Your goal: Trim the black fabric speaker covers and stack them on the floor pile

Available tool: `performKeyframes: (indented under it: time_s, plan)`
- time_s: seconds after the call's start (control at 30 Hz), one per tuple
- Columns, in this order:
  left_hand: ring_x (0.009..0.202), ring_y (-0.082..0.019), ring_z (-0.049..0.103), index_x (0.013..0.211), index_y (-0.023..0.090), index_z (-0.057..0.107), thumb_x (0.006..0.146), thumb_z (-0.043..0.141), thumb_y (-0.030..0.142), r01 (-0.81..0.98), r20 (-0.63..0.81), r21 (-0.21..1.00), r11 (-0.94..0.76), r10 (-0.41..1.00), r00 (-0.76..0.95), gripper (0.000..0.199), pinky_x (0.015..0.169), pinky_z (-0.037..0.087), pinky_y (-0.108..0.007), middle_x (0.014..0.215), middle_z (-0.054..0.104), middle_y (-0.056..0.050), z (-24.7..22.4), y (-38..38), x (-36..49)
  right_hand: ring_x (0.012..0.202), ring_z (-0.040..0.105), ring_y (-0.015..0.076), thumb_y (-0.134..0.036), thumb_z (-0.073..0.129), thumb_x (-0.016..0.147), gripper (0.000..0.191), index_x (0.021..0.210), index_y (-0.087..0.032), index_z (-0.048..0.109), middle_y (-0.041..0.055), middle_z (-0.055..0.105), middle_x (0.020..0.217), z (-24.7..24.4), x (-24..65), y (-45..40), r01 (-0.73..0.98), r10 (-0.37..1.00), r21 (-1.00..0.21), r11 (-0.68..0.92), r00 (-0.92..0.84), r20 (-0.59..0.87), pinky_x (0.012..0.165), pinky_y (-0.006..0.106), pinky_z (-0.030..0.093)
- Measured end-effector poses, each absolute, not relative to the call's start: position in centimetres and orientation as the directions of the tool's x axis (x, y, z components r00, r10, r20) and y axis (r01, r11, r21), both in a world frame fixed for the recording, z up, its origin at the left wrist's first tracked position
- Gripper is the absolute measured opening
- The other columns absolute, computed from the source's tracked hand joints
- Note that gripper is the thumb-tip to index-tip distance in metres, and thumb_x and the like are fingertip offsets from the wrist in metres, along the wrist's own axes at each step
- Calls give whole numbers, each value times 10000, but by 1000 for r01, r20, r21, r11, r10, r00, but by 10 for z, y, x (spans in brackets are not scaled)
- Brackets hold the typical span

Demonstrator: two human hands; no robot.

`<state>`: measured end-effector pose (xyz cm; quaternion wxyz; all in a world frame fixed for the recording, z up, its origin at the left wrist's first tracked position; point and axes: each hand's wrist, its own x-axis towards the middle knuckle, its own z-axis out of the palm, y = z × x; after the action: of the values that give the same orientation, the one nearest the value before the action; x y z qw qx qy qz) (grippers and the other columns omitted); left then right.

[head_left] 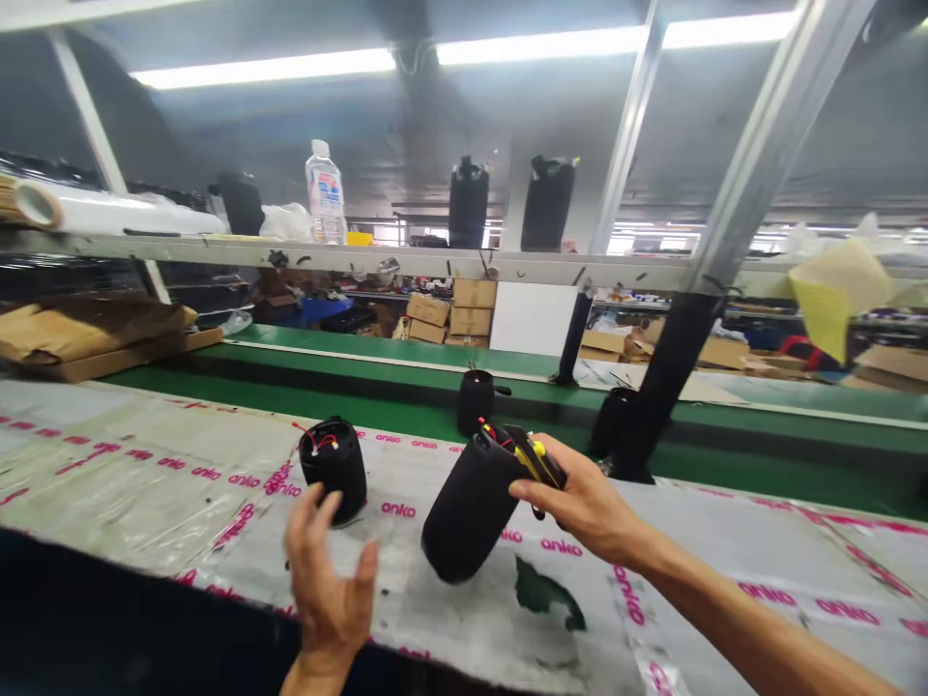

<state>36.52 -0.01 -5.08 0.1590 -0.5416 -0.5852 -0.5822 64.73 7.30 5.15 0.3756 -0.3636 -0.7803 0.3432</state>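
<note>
My right hand [572, 488] grips a black cylindrical speaker [468, 507] by its top end, which tilts up to the right above the covered bench. A black part with yellow pieces [535, 456] and red wires sits at that end, between my thumb and fingers. My left hand [330, 570] is slightly blurred, fingers apart, with nothing in it. Just beyond it stands a second speaker housing [337, 474], upright, its top uncovered and red wires poking out. Whether my left fingertips touch this housing I cannot tell.
Behind the bench runs a green conveyor belt [391, 398], bearing another speaker housing [476, 404] and a dark one beside a black-wrapped post [671, 377]. A shelf [413, 261] above holds a plastic bottle [326, 198] and several black speakers. Brown cardboard [94, 333] lies at left.
</note>
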Motion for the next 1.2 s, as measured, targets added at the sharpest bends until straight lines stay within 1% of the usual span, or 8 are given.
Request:
performKeyframes:
  time_s: [0.07,0.13,0.23,0.4,0.63,0.77,1.0,1.2]
  plan:
    - [1377,-278,410,1377,225,441,880,563,421,703,671,606,-372,714,-200,548,1146,349,-447,1462,441,-118,-32,-10,397,683,533,128,-387,659,865,246,1033,-219,594,-26,574,836,48,655,50,272,823,-842,467,-481,301,586,235,446]
    - [1336,-273,472,1452,234,371,822,640,481,537,422,768,-349,906,-14,728,1099,414,-411,1473,466,-104,-11,-15,424,785,567,156,-403,657,872,266,1058,-222,599,-4,608,912,42,659,35,213,806,-860,464,-504,310,674,261,476]
    - [1248,-256,559,1469,249,364,753,713,468,413,215,868,-276,958,189,826,1034,468,-360,1418,548,-72,13,-17,450,880,596,193,-440,620,897,282,1065,-216,590,24,623,969,25,666,22,167,795,-868,467,-509,330,744,299,492]
    - [1233,-328,565,1478,290,371,710,721,454,801,91,596,-55,996,0,860,1028,426,-449,1391,571,-88,11,-20,463,964,626,222,-430,464,976,299,1190,-228,518,67,654,1087,-18,686,5,483,898,-761,433,-297,324,822,353,467]
    - [1222,-362,569,1504,216,331,783,600,525,960,-99,279,21,995,7,828,985,420,-439,1327,594,-170,1,-12,478,731,676,235,-266,330,1018,237,1182,-164,468,66,688,817,-60,682,-28,759,931,-539,365,-294,218,627,304,379]
    - [1202,-375,578,1507,237,313,790,581,555,973,-132,226,48,991,-19,829,956,428,-449,1332,588,-161,5,-10,481,738,686,241,-274,315,1041,245,1230,-165,426,64,699,865,-62,672,-27,770,916,-497,400,-329,228,589,306,339]
    - [1149,-374,608,1496,249,333,775,601,557,975,-96,220,32,995,-11,828,904,437,-421,1267,626,-151,-1,-10,478,639,669,225,-266,319,1045,177,1030,-183,475,40,687,786,-58,664,-22,798,903,-423,429,-380,200,510,322,234]
    - [1116,-364,629,1490,266,341,771,607,569,978,-70,209,21,998,-7,824,871,445,-401,1250,641,-143,-2,-10,477,613,672,212,-264,344,1040,138,1057,-193,461,33,692,771,-58,658,-23,842,918,-368,394,-340,203,485,302,271]
